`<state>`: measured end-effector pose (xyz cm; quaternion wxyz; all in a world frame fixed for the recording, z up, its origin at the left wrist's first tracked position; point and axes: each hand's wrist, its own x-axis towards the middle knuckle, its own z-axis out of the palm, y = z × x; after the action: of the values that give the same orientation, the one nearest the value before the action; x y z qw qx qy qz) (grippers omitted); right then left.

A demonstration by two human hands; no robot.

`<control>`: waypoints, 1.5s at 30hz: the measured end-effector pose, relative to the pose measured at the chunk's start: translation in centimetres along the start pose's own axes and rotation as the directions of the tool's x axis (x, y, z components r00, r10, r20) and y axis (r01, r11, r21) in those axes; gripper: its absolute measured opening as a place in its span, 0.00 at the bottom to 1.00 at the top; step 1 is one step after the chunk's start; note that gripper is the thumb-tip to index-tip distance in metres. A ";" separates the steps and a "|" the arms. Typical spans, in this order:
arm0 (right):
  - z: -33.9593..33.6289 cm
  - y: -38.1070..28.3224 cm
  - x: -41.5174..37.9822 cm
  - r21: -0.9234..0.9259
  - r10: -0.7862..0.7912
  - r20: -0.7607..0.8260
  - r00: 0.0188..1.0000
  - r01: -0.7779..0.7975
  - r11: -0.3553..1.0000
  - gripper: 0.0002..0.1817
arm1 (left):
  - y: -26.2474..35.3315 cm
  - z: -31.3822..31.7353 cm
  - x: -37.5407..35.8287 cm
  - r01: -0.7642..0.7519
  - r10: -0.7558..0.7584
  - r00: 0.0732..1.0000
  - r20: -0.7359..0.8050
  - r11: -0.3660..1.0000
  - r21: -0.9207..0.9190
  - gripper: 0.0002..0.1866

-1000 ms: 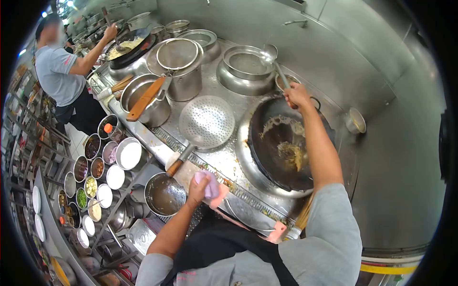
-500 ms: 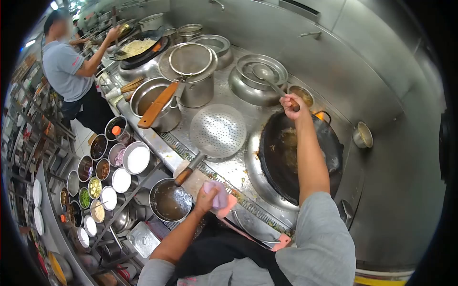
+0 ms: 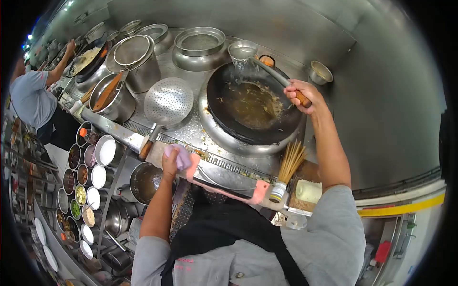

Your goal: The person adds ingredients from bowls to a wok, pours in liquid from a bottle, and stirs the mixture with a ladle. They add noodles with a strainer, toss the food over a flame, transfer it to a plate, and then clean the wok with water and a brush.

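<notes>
My right hand (image 3: 304,97) grips the wooden-ended handle of a steel ladle (image 3: 274,74). The ladle's bowl is over the far left rim of a black wok (image 3: 222,126), and clear liquid runs from it into the wok. Brownish liquid (image 3: 250,107) with bits in it covers the wok's bottom. My left hand (image 3: 170,163) is closed on a lilac cloth (image 3: 182,156) at the front edge of the stove. Just left of that hand is the wooden handle end of a perforated skimmer (image 3: 168,101), which lies on the steel top.
Pots (image 3: 117,107) and a strainer (image 3: 131,50) stand at left. A bamboo brush (image 3: 290,164) is at the front right, a small bowl (image 3: 320,72) behind the wok. Ingredient tins (image 3: 106,150) fill the left rack. Another person (image 3: 33,95) works at a farther wok.
My view has swung to the right. The ladle has come from the back burner area to the wok's rim and now pours liquid. My left hand keeps the cloth at the stove edge.
</notes>
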<state>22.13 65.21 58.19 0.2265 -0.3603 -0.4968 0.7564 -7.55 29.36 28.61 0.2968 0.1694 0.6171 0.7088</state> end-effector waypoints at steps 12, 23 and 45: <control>-10.2 14.0 -15.4 -0.905 -0.654 -0.295 0.697 0.015 0.424 0.33 | 0.1 0.1 0.0 0.011 -0.010 1.000 0.028 1.000 -0.011 0.15; -15.7 24.0 -25.1 -0.911 -0.633 -0.293 0.716 -0.411 -0.043 0.31 | -1.9 -1.5 1.7 0.047 -0.042 0.995 0.095 0.997 -0.058 0.14; -2.8 17.6 -19.0 -0.516 -0.443 -0.422 0.791 0.192 0.835 0.40 | -2.7 -0.8 1.2 -0.047 0.047 0.999 -0.002 0.999 -0.013 0.16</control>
<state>36.65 46.43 47.44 0.3917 -0.5033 -0.6303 0.4427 -8.40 29.70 25.68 0.2809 0.1813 0.6084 0.7198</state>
